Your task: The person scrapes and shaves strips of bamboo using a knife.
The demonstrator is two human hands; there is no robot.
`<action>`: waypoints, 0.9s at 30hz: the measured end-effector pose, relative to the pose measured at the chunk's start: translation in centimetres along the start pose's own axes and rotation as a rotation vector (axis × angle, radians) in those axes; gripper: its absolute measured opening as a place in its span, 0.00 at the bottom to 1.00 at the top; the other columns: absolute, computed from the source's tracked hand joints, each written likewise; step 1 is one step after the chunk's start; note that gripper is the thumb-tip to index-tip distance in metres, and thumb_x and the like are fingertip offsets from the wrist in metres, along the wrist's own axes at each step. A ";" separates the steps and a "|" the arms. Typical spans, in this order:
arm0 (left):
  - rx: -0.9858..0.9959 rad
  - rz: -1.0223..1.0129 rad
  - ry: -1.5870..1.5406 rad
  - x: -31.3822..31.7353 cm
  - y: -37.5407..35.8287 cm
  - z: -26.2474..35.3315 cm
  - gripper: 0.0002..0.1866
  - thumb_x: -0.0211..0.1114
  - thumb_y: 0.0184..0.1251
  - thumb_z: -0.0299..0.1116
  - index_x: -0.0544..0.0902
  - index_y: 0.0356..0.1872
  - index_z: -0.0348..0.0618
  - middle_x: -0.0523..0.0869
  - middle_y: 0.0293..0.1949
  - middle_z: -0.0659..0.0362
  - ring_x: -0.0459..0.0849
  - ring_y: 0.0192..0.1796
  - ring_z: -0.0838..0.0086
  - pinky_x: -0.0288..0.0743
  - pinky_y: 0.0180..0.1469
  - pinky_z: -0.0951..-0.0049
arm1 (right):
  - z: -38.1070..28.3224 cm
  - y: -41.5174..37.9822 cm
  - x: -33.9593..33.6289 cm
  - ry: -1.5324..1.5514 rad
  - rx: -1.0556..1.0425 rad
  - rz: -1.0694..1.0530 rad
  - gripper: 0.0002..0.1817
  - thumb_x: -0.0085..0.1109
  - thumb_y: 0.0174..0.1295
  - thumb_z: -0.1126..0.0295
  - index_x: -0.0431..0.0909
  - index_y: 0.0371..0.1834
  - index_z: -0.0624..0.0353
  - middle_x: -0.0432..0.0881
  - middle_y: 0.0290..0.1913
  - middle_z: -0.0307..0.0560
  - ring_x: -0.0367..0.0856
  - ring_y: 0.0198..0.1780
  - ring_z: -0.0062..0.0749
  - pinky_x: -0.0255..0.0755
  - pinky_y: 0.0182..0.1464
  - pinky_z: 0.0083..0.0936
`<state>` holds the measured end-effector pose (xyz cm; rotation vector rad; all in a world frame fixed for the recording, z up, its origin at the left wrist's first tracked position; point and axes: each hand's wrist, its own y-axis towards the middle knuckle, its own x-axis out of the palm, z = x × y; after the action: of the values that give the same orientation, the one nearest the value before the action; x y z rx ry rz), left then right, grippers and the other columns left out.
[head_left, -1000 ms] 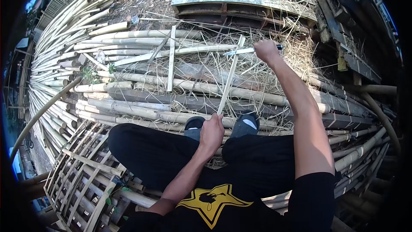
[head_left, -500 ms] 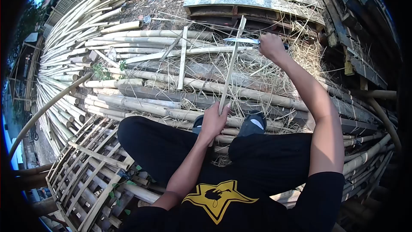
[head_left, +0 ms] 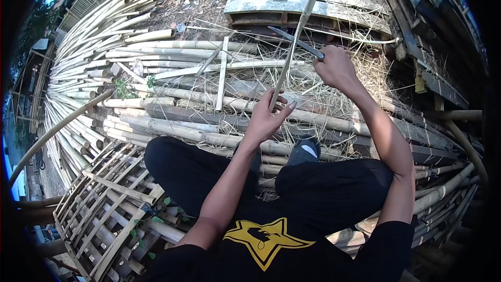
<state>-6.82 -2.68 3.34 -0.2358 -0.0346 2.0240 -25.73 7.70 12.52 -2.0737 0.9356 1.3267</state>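
While right forearm angles to 11 o'clock, right hand [head_left: 335,66] grips knife [head_left: 311,50]. Left hand [head_left: 265,120] fingers loosely curl round strip [head_left: 306,13], thumb spread; strip tilts toward 1, clear of knees, pallet [head_left: 261,6] edge at 12.

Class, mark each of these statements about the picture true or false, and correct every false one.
1. The right hand grips a knife. True.
2. The left hand holds a hammer. False: it holds a thin, pale strip.
3. The crisscross lattice is on the person's right. False: it is on the left.
4. The black shirt bears a yellow star. True.
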 end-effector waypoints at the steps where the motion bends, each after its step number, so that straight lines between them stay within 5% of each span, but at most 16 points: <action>1: -0.022 -0.016 -0.002 0.0 0.5 1.0 0.25 0.69 0.63 0.40 0.72 0.55 0.36 0.81 0.35 0.60 0.82 0.33 0.81 0.74 0.30 0.80 | 0.1 -0.2 0.6 -0.014 -0.045 0.036 0.11 0.53 0.49 0.69 0.82 0.25 0.65 0.81 0.27 0.65 0.82 0.35 0.60 0.76 0.43 0.49; 4: 0.007 0.024 -0.122 0.5 1.0 1.9 0.23 0.65 0.67 0.41 0.72 0.54 0.36 0.79 0.28 0.63 0.77 0.24 0.83 0.72 0.25 0.81 | 1.3 -0.2 2.3 0.025 -0.079 0.024 0.12 0.56 0.54 0.66 0.82 0.25 0.65 0.81 0.27 0.65 0.81 0.33 0.60 0.76 0.41 0.48; 8: -0.111 -0.092 -0.394 0.2 1.8 1.1 0.15 0.55 0.74 0.40 0.73 0.50 0.39 0.62 0.16 0.72 0.57 0.14 0.90 0.53 0.14 0.84 | 2.4 -0.2 2.8 0.030 -0.088 -0.157 0.21 0.61 0.58 0.54 0.81 0.28 0.66 0.81 0.24 0.56 0.80 0.27 0.52 0.74 0.35 0.43; 10: -0.217 -0.091 -0.427 -0.4 2.2 -0.5 0.13 0.52 0.76 0.39 0.73 0.49 0.40 0.62 0.17 0.72 0.57 0.14 0.90 0.50 0.14 0.84 | 3.3 0.0 2.7 0.330 -0.140 -0.513 0.24 0.60 0.62 0.49 0.76 0.24 0.62 0.72 0.17 0.40 0.71 0.20 0.28 0.66 0.26 0.27; 11: -0.135 -0.051 -0.281 -0.2 2.6 -1.3 0.14 0.48 0.78 0.40 0.75 0.45 0.40 0.64 0.17 0.71 0.58 0.15 0.88 0.53 0.17 0.82 | 4.0 0.1 3.0 0.665 -0.045 -0.732 0.25 0.56 0.66 0.47 0.74 0.25 0.59 0.69 0.19 0.33 0.66 0.20 0.19 0.62 0.24 0.22; 12: -0.142 -0.052 -0.282 -0.1 2.6 -1.9 0.14 0.48 0.78 0.40 0.75 0.45 0.40 0.64 0.17 0.71 0.58 0.15 0.88 0.53 0.17 0.82 | 4.2 0.0 3.1 0.685 -0.152 -0.765 0.23 0.52 0.70 0.50 0.73 0.25 0.58 0.72 0.22 0.35 0.68 0.21 0.19 0.64 0.25 0.21; 14: 0.166 0.017 0.106 0.0 2.7 -2.9 0.15 0.47 0.78 0.39 0.76 0.39 0.38 0.64 0.17 0.68 0.59 0.17 0.84 0.56 0.21 0.78 | 4.1 -0.6 3.3 0.934 -0.083 -0.885 0.20 0.47 0.73 0.53 0.72 0.30 0.58 0.73 0.23 0.36 0.69 0.20 0.19 0.65 0.23 0.20; 15: 0.286 0.023 0.197 -0.1 2.5 -2.1 0.17 0.46 0.78 0.38 0.76 0.34 0.37 0.66 0.17 0.64 0.62 0.20 0.81 0.58 0.23 0.74 | 3.7 -0.9 3.3 0.935 -0.077 -0.890 0.20 0.47 0.73 0.53 0.72 0.30 0.58 0.73 0.23 0.36 0.69 0.20 0.19 0.65 0.23 0.20; 17: 0.230 -0.001 0.198 -0.1 2.2 -1.3 0.16 0.47 0.77 0.37 0.76 0.33 0.37 0.67 0.17 0.63 0.64 0.20 0.80 0.59 0.24 0.73 | 2.7 -1.3 3.4 1.419 0.083 -0.820 0.17 0.43 0.75 0.55 0.70 0.38 0.57 0.68 0.21 0.34 0.65 0.16 0.16 0.60 0.17 0.16; 21: 0.146 -0.005 0.238 -0.4 2.0 -1.5 0.16 0.47 0.77 0.36 0.75 0.30 0.36 0.71 0.17 0.56 0.68 0.21 0.72 0.63 0.27 0.70 | 3.2 -0.2 2.7 1.243 0.139 -0.820 0.17 0.41 0.75 0.54 0.69 0.36 0.54 0.57 0.18 0.25 0.50 0.13 0.08 0.45 0.12 0.12; 27: 0.177 0.031 0.287 -0.2 2.2 -2.9 0.16 0.47 0.76 0.35 0.73 0.29 0.35 0.72 0.18 0.53 0.69 0.21 0.70 0.65 0.28 0.68 | 3.5 -0.2 4.1 1.091 0.103 -0.731 0.15 0.45 0.74 0.54 0.68 0.34 0.52 0.58 0.18 0.24 0.50 0.13 0.08 0.45 0.14 0.12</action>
<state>-8.17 -4.13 0.23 -0.4132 0.3284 1.9917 -26.44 9.22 7.39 -2.6315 0.4510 -0.2823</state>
